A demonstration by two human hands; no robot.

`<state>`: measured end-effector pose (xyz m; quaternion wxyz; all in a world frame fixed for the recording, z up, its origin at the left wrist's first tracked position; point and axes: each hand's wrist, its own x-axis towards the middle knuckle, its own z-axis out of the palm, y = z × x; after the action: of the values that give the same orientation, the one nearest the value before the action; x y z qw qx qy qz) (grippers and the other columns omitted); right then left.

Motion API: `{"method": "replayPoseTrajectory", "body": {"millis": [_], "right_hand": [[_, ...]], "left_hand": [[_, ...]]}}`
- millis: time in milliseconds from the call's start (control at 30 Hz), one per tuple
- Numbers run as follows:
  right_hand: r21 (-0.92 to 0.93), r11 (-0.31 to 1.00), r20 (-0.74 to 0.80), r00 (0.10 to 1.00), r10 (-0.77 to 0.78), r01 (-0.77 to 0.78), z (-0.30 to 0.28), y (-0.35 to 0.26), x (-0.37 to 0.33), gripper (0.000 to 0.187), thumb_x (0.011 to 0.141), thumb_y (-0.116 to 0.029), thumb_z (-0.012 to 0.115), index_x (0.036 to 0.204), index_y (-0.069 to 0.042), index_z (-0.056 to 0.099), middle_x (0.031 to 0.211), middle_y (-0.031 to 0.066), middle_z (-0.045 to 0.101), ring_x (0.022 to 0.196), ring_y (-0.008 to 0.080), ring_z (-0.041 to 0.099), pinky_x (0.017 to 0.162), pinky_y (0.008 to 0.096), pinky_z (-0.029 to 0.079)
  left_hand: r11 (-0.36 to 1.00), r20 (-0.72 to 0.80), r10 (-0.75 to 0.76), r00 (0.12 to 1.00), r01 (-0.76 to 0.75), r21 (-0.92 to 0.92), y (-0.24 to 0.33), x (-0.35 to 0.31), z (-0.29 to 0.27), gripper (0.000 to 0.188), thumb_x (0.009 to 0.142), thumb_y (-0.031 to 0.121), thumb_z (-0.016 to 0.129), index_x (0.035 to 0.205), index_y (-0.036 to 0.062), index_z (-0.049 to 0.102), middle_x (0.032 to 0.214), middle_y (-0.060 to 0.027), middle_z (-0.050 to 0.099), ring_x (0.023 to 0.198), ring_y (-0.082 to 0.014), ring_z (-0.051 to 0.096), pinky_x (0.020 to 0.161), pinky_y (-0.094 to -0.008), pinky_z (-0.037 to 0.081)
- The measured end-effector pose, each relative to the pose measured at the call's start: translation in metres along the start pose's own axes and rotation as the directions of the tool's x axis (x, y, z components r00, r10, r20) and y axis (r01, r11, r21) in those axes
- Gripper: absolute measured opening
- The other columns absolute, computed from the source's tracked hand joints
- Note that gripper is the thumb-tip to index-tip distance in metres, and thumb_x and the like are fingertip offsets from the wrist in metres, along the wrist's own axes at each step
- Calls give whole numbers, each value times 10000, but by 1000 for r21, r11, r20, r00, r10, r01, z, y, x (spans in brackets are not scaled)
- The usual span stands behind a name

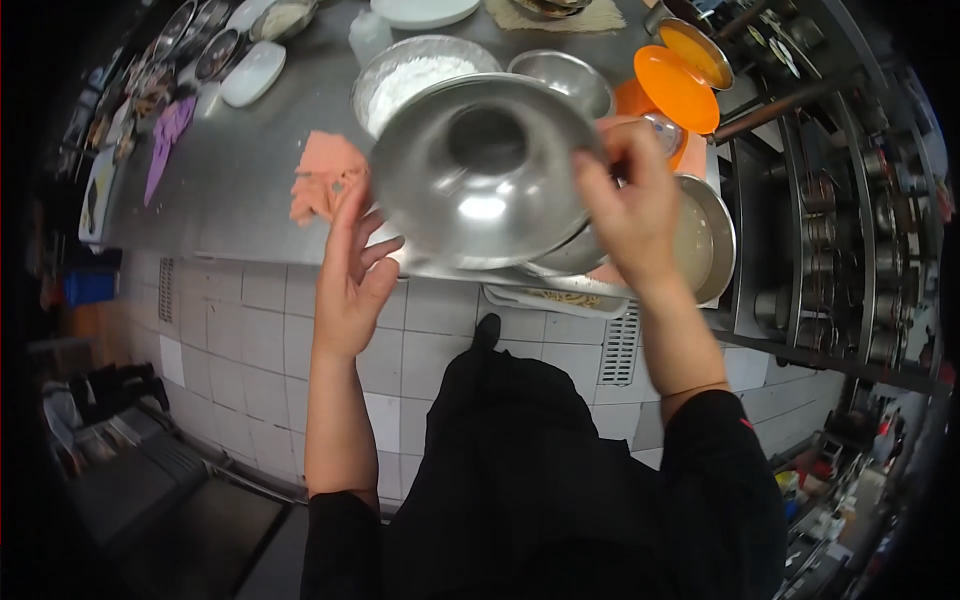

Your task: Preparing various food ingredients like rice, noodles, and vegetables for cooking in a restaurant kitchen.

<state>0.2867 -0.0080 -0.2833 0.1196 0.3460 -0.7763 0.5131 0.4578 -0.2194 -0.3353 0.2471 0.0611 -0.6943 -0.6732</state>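
Observation:
A wide stainless steel bowl [480, 210] is held up over the front edge of the counter, tilted so that its shiny inside faces me. My right hand [635, 200] grips its right rim, thumb on the inner side. Beside the left rim, my left hand [360, 265] has its fingers spread and holds nothing; whether a fingertip touches the bowl I cannot tell. A crumpled peach cloth [325, 165] lies on the counter just beyond that hand. Partly hidden behind the raised bowl stands another bowl of white powder [415, 88].
On the steel counter [250, 190], a smaller metal bowl [565, 75] and an orange lid [677, 90] stand at the back right. A pot of pale liquid [700, 245] is near my right wrist. Below the counter edge sits a white tray [600, 308]. Shelving [810, 215] borders the right.

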Motion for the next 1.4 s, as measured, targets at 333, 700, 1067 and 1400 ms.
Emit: {"method": "replayPoseTrajectory", "body": {"millis": [333, 700, 1067, 1400], "right_hand": [[-4, 971, 590, 783, 196, -240, 85, 54, -257, 337, 873, -192, 635, 1161, -36, 555, 1074, 142, 590, 907, 269, 610, 776, 360, 500], [-635, 757, 365, 804, 470, -154, -81, 208, -342, 437, 825, -234, 689, 1188, -33, 554, 1130, 163, 591, 964, 293, 612, 811, 376, 505], [-588, 800, 451, 870, 201, 120, -81, 284, -284, 284, 879, -324, 635, 881, -41, 610, 841, 137, 610, 787, 313, 591, 704, 379, 479], [-62, 857, 232, 828, 511, -512, -26, 378, -112, 564, 902, -360, 628, 1370, -120, 423, 1232, 63, 528, 1050, 224, 527, 789, 331, 475]], "left_hand": [[816, -531, -575, 623, 382, -435, -111, -225, -48, 579, 974, 368, 507, 1373, -29, 373, 1283, -145, 521, 1142, -225, 544, 943, -336, 453], [584, -479, -810, 337, 529, -616, -236, -454, 102, 638, 972, 414, 490, 1436, 18, 306, 1399, -175, 414, 1269, -264, 444, 1026, -376, 395], [592, -426, -805, 412, 539, -598, -277, -400, 190, 644, 976, 436, 470, 1411, -19, 337, 1393, -173, 421, 1286, -233, 395, 1068, -338, 299], [720, -366, -685, 630, 511, -469, -248, -283, 278, 640, 991, 458, 392, 1446, 24, 272, 1378, -202, 437, 1271, -290, 440, 1058, -349, 327]]}}
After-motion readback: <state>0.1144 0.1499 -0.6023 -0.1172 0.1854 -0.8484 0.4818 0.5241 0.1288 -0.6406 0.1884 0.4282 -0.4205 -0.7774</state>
